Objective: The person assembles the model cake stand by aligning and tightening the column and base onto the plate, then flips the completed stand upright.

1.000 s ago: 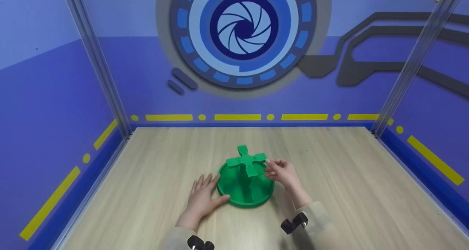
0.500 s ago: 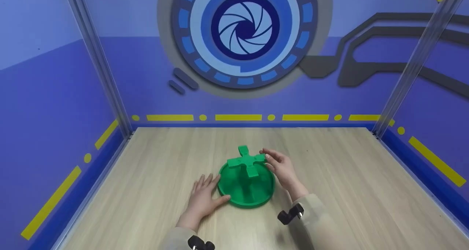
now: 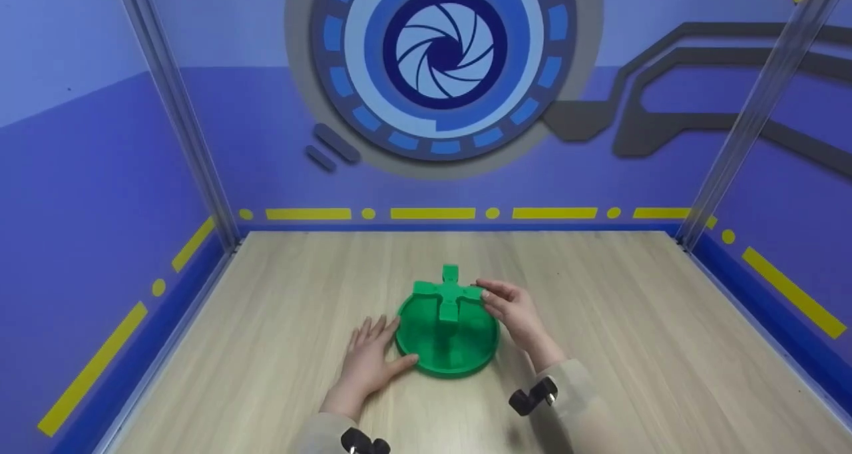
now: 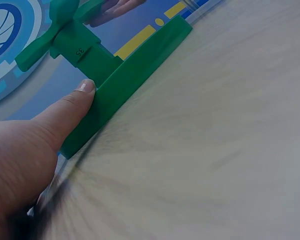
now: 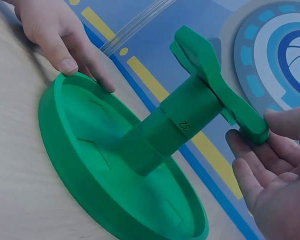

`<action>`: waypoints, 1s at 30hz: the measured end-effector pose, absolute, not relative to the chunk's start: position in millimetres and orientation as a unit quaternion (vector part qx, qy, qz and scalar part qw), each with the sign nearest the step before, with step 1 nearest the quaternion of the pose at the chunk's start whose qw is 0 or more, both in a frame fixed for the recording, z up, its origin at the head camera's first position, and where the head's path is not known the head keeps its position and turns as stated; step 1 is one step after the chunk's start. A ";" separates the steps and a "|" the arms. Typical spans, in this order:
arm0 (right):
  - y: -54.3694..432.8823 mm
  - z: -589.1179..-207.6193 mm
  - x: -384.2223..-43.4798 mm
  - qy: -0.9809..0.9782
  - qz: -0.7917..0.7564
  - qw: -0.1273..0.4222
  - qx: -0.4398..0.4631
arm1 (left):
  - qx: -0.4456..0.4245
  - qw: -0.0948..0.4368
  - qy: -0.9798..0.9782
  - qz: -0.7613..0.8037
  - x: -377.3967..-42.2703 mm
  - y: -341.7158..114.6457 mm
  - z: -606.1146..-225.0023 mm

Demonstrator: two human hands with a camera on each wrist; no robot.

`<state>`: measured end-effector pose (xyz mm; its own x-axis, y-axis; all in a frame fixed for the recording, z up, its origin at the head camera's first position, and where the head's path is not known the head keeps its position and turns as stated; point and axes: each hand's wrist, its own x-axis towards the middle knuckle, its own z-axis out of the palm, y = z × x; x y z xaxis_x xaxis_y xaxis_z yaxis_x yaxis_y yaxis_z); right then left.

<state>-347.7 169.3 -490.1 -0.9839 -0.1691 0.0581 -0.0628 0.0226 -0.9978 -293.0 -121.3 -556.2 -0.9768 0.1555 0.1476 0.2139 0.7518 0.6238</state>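
The dish (image 3: 447, 373), post (image 5: 162, 130) and cross (image 3: 450, 291) are all plain green; the table (image 3: 299, 294) is pale, streaky wood grain. Behind, I see a violet-blue wall (image 3: 239, 128), lighter up top, with yellow dashes (image 3: 432, 213) and a ringed blue emblem (image 3: 366, 48). The sleeves (image 3: 582, 394) look beige, the wrist clips (image 3: 522, 402) black.

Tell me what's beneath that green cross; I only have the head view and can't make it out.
Observer: A round, stepped green post joins it to the tray, as the right wrist view shows.

Visitor: Anything written on it?

Observer: Yes, a small marking on its side, seemingly a number; the left wrist view also catches lettering there.

Visitor: Is the tray smooth inside?

Observer: Not entirely; the right wrist view shows faint angular outlines on its floor.
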 end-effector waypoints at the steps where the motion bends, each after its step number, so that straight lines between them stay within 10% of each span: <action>1: 169.7 -489.8 -347.1 0.716 -0.693 0.041 -0.080 | -0.099 0.042 -0.935 -0.339 -292.9 -121.4 -556.4; 30: 164.9 -486.3 -326.0 0.734 -0.654 0.112 -0.140 | -0.102 0.047 -0.936 -0.332 -294.5 -122.1 -559.0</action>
